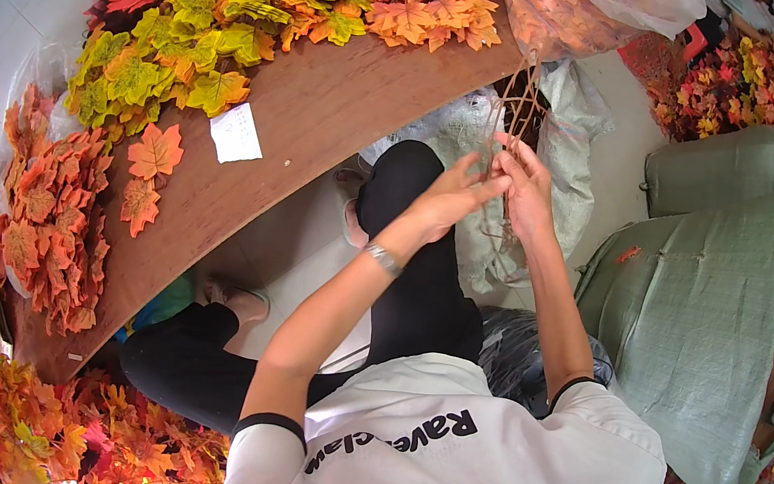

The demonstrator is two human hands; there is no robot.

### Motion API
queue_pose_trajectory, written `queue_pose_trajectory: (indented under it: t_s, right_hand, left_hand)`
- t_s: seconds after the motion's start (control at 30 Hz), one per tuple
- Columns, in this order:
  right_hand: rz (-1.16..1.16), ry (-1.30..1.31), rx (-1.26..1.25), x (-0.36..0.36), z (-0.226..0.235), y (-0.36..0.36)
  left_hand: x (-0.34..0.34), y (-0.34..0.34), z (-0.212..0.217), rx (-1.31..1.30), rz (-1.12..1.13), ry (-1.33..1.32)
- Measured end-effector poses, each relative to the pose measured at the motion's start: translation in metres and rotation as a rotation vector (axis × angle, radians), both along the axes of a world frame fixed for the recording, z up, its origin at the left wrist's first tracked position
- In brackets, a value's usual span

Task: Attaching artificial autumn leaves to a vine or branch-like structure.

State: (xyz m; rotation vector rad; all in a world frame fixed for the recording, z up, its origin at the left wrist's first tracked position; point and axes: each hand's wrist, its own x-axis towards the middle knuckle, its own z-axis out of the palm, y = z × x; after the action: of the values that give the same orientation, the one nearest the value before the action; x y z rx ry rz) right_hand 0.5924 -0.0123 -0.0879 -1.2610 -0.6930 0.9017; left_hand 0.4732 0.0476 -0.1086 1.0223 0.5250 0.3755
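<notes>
A bundle of thin brown artificial stems (pixel 532 83), bent into long narrow loops, stands out past my hands right of the table. My right hand (pixel 529 192) grips the stems, with its thumb and fingers pressed together around them. From the left, my left hand (pixel 452 200) meets it, fingers curled in against the same stems. Where the fingertips of both hands overlap, the exact grip is partly hidden. Below them, the lower ends of the stems hang over a whitish woven sack (pixel 568 119).
A curved brown table (pixel 328 101) holds piles of yellow-green leaves (pixel 136 66), orange leaves (pixel 46 218) and a white paper slip (pixel 236 133). Large green wrapped bales (pixel 690 310) stand at the right. A clear bag of leaves (pixel 555 10) sits at the table's far end.
</notes>
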Motion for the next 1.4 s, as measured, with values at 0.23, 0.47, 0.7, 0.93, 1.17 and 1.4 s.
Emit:
queue_pose_trajectory:
  t_s: [0.23,0.47,0.7,0.93,1.17,1.4]
  right_hand:
    - [-0.301,-0.449,-0.288,0.102,-0.018,-0.01]
    - [-0.165,-1.143,-0.117,0.178,-0.068,0.017]
    - [-0.1,-1.3,-0.103,0.198,-0.071,0.03]
    - [-0.105,-1.224,-0.167,0.203,-0.046,0.018]
    - [-0.172,-0.648,-0.097,0.226,-0.066,0.017]
    - [-0.226,-0.859,-0.068,0.203,-0.033,0.014]
  left_hand:
    - [0.045,0.0,-0.005,0.0,-0.132,0.109]
    - [0.056,0.003,-0.009,0.08,-0.03,0.167]
    - [0.056,0.006,-0.009,0.079,-0.041,0.144]
    - [0.065,0.012,0.001,0.122,0.007,0.137]
    - [0.13,0.021,-0.017,0.409,0.213,0.313]
    - [0.188,0.033,-0.013,0.26,0.108,0.263]
